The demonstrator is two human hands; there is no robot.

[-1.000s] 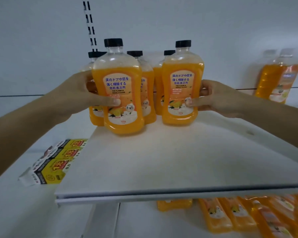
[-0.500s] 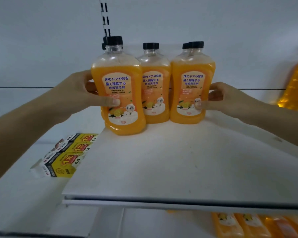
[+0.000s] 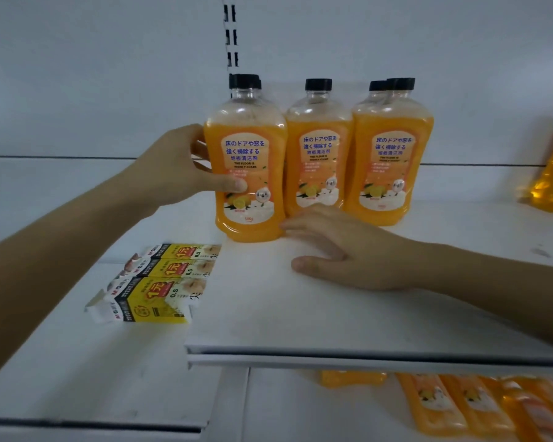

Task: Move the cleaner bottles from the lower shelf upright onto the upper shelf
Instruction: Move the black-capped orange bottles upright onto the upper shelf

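**Three cleaner bottles [image 3: 316, 161] stand up in front on the upper shelf [image 3: 300, 314]**

The left hand [image 3: 186, 167] wraps its fingers round the left bottle [image 3: 249, 173], thumb on the label. The right hand [image 3: 348, 250] lies flat on the upper shelf, fingers loose, just beside that bottle's bottom. More bottles [image 3: 428, 400] lie down on the lower shelf [image 3: 284, 409]. Yellow boxes [image 3: 160, 288] sit left.

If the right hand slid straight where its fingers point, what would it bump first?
Probably the bottom of the front left bottle, which the left hand grips. The right hand has its fingers very near it.
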